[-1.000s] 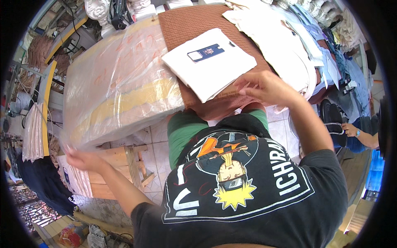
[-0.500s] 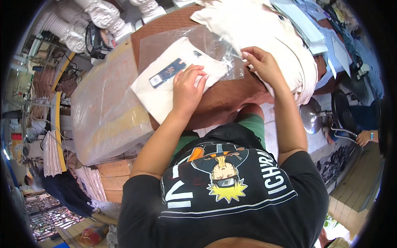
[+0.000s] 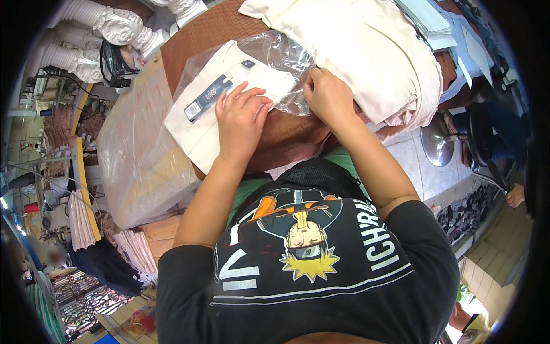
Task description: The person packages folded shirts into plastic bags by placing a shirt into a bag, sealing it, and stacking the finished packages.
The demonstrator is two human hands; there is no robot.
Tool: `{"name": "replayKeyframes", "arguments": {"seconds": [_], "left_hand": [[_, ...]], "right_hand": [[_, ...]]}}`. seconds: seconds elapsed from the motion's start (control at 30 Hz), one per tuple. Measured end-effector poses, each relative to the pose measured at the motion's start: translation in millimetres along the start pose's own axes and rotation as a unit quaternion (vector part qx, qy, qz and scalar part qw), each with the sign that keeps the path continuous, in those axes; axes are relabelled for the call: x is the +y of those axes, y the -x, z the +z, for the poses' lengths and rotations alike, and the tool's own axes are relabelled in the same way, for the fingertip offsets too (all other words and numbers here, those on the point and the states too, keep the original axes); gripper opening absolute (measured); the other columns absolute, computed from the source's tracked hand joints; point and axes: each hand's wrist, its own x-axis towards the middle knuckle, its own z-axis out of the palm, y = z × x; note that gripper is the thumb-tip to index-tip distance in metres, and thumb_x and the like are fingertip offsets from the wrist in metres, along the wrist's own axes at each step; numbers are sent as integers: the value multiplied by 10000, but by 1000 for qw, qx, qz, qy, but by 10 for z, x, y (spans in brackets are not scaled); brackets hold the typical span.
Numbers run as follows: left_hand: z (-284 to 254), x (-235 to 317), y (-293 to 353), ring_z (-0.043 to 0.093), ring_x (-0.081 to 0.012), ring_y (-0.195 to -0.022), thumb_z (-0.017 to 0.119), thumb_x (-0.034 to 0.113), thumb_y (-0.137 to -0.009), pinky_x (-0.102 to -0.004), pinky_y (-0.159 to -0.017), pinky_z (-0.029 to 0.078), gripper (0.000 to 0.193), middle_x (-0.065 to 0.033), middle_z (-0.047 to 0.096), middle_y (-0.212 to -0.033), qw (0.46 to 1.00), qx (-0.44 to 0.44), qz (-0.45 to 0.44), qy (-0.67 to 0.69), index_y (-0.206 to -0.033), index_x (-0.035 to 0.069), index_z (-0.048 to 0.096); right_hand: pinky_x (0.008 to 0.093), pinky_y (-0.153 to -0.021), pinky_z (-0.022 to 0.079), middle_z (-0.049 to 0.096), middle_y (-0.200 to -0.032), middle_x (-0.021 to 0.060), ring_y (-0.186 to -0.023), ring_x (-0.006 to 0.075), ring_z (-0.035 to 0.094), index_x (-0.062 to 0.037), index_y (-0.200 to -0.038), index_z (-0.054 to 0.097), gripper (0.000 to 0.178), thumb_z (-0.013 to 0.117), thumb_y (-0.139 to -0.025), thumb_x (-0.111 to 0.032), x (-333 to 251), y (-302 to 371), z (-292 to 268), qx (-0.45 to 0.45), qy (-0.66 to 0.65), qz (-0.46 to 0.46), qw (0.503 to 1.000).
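A folded cream garment [image 3: 197, 127] lies at a slant on the brown cloth, with a dark blue hang tag [image 3: 207, 98] on top and a small dark label near its neck. Clear plastic bag film [image 3: 295, 54] spreads around its far and right side; I cannot tell how much of the garment is inside. My left hand [image 3: 242, 123] rests on the garment beside the tag, its fingers bent a little and apart. At the bag's right edge, my right hand [image 3: 329, 97] is closed with the film gathered at its fingers.
A big pile of cream garments [image 3: 366, 57] sits to the right, with light blue pieces [image 3: 427, 26] beyond it. Left of the brown cloth [image 3: 200, 31] is a large plastic-wrapped bundle [image 3: 140, 160]. White ornate columns [image 3: 117, 26] stand far left; a round stool [image 3: 478, 135] is at right.
My right hand has moved left and closed at the bag's edge; its fingers were more spread before. My left hand stays on the garment. The whole view has shifted slightly.
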Motion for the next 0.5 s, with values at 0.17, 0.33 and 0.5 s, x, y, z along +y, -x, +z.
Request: {"name": "replayKeyframes", "arguments": {"seconds": [0.17,0.33,0.5], "left_hand": [[-228,-203,-31,516,-208,-1137,698,195,-753,-472,-1006,286,62,54,638,-1012,999,-14,42,-15,-799,169,667],[-612,-460,63,475,-216,-1185,679,212,-761,-534,-1024,243,81,30,634,-1066,982,-162,-15,-100,-835,191,701],[-563,-355,70,374,-262,-1287,583,197,-859,-564,-1045,213,313,-32,518,-1292,983,-174,17,-56,-1166,137,601]], "right_hand": [[399,-821,463,628,-964,79,-955,293,578,-59,-923,601,170,588,-756,-90,-117,-19,-114,28,-66,-103,992],[480,-991,324,599,-983,94,-1110,309,482,-96,-920,643,221,572,-713,-59,-210,44,190,4,-7,-343,939],[437,-973,343,583,-959,72,-1063,286,489,-109,-891,629,216,654,-679,-72,-350,72,42,-67,12,-364,929]]}}
